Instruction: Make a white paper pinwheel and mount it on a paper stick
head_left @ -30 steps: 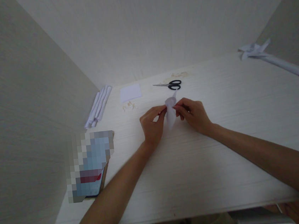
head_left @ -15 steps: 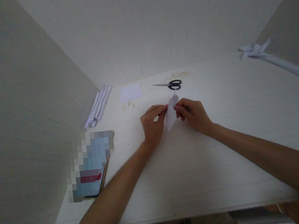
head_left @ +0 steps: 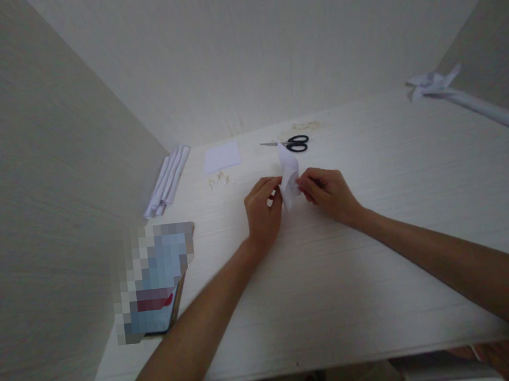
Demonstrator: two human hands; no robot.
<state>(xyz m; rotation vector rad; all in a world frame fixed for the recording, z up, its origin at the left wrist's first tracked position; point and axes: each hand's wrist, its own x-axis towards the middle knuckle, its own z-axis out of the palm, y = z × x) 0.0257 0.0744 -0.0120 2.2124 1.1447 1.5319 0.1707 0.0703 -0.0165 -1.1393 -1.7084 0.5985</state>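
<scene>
Between my two hands is a small curled piece of white paper (head_left: 288, 172), held upright over the table. My left hand (head_left: 263, 209) pinches its left side with thumb and fingers. On the other side, the fingertips of my right hand (head_left: 325, 192) are closed on the paper's right edge or a fold of it; the exact contact is hidden. Just beyond the paper lie black-handled scissors (head_left: 297, 144), blades pointing left. To their left a flat white sheet of paper (head_left: 222, 157) rests on the table.
Several white paper rolls (head_left: 168, 181) lie at the left wall, with a phone (head_left: 162, 285), partly blurred out, nearer me. Small pale bits (head_left: 221, 179) sit by the sheet, more pale bits (head_left: 306, 126) behind the scissors. At far right, a paper pinwheel-like piece (head_left: 434, 84) has a rolled paper stick (head_left: 491, 110).
The paper has turned in my hands and its curled end now opens upward, reaching toward the scissors. My left hand has shifted slightly right; my right hand has barely moved.
</scene>
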